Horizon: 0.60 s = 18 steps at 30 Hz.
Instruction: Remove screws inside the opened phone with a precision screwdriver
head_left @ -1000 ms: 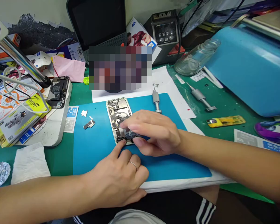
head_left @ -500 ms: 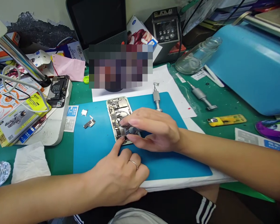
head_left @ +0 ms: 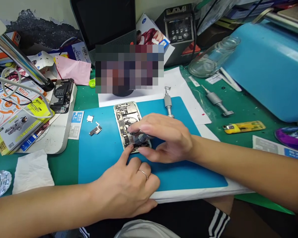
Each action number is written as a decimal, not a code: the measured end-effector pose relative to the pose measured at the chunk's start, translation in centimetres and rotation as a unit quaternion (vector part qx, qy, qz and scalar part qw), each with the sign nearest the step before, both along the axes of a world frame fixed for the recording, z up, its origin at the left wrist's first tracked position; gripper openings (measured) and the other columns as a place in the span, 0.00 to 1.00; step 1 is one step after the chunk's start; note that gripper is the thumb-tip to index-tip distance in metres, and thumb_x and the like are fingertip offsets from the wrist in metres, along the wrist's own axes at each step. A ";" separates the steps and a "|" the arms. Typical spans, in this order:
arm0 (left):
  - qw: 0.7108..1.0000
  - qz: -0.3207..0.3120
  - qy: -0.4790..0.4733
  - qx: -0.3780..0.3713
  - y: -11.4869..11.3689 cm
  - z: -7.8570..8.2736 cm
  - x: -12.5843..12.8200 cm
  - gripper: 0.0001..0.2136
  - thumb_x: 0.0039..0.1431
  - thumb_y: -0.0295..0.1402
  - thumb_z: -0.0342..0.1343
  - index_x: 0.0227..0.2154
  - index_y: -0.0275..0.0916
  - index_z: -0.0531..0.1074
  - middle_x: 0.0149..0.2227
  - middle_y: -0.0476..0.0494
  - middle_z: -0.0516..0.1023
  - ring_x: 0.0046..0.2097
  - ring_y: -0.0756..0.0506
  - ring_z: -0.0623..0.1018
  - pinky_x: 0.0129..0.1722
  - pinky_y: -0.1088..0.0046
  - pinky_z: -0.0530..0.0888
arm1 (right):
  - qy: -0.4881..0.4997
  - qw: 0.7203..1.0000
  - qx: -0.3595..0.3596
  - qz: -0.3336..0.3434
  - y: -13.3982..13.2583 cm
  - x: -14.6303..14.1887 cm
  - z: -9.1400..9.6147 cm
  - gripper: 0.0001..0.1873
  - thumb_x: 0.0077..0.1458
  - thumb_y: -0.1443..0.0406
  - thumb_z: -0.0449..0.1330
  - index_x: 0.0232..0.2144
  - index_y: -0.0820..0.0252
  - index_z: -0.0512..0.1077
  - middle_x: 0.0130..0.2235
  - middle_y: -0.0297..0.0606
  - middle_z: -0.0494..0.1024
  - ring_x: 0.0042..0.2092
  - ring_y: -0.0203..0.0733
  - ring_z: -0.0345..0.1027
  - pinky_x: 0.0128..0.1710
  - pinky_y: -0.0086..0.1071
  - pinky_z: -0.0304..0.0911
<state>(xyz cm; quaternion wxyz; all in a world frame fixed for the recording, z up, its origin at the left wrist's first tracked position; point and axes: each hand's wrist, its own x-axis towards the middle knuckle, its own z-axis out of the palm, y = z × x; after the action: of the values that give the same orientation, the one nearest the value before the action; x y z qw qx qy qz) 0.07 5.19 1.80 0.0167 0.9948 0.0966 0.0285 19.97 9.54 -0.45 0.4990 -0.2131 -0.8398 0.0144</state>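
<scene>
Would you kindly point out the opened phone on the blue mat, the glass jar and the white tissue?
Opened phone (head_left: pixel 127 119): head view, exposed inside.
Glass jar (head_left: pixel 211 58): head view, side wall.
White tissue (head_left: pixel 33 171): head view, middle.

Uses a green table as the base, pale-specked at the back. Carries white paper, overlapped by a blue mat. On the mat, holds an opened phone and, left of it, a silver part near a dark part. Has a grey screwdriver lying across mat and paper. To the left, supports a white base, a tissue, a glass dish — partly out of view — and a card between base and mat. At back, shows a green cap. To the right, bears a jar, second screwdriver, yellow lighter, another card, purple pack.
</scene>
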 end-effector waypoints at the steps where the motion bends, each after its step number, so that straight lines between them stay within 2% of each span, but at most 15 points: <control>1: 1.000 0.000 -0.001 0.000 0.0 0.0 0.0 0.17 0.63 0.49 0.54 0.37 0.39 0.68 0.36 0.43 0.76 0.39 0.39 0.76 0.60 0.46 0.63 | -0.002 1.000 -0.001 -0.002 0.0 0.0 0.0 0.33 0.60 0.68 0.59 0.65 0.60 0.55 0.41 0.43 0.83 0.39 0.44 0.79 0.35 0.39 0.77; 5: 1.000 0.000 0.002 -0.005 0.1 0.1 0.0 0.16 0.64 0.49 0.54 0.36 0.39 0.68 0.35 0.44 0.75 0.38 0.40 0.76 0.60 0.46 0.64 | -0.001 1.000 -0.027 -0.006 -0.1 0.1 0.2 0.34 0.56 0.75 0.55 0.65 0.61 0.56 0.42 0.44 0.82 0.40 0.43 0.79 0.37 0.39 0.77; 7: 1.000 0.000 0.006 -0.010 0.1 0.1 0.1 0.16 0.64 0.49 0.53 0.37 0.39 0.68 0.35 0.44 0.75 0.38 0.40 0.75 0.61 0.45 0.63 | 0.002 0.999 -0.033 0.001 -0.2 0.2 0.3 0.36 0.56 0.75 0.54 0.66 0.60 0.55 0.41 0.43 0.82 0.40 0.44 0.78 0.36 0.39 0.77; 10: 1.000 -0.002 0.004 -0.012 0.1 0.2 0.1 0.16 0.64 0.49 0.53 0.37 0.39 0.68 0.35 0.44 0.75 0.39 0.40 0.75 0.61 0.45 0.62 | 0.004 0.999 -0.037 -0.004 -0.3 0.3 0.2 0.38 0.57 0.72 0.57 0.67 0.56 0.52 0.41 0.40 0.82 0.37 0.44 0.78 0.32 0.38 0.76; 13: 1.000 -0.002 0.003 -0.013 0.1 0.3 0.1 0.16 0.64 0.48 0.54 0.36 0.39 0.68 0.34 0.45 0.74 0.38 0.40 0.75 0.61 0.45 0.63 | 0.021 0.998 -0.050 -0.010 -0.2 0.4 -0.1 0.40 0.57 0.73 0.60 0.68 0.54 0.52 0.44 0.41 0.82 0.35 0.42 0.78 0.32 0.37 0.77; 18: 1.000 0.000 0.002 -0.012 0.1 0.2 0.1 0.16 0.64 0.49 0.54 0.36 0.39 0.67 0.33 0.46 0.73 0.36 0.41 0.74 0.60 0.45 0.64 | 0.057 0.994 -0.087 0.018 -0.3 0.7 -0.6 0.41 0.56 0.75 0.60 0.68 0.52 0.54 0.48 0.44 0.81 0.41 0.45 0.80 0.38 0.40 0.79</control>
<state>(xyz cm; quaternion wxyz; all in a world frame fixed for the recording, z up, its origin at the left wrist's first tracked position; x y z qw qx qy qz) 0.17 5.27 2.00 0.0281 0.9946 0.0966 0.0256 20.71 9.27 -1.09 0.5255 -0.2392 -0.8092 0.1090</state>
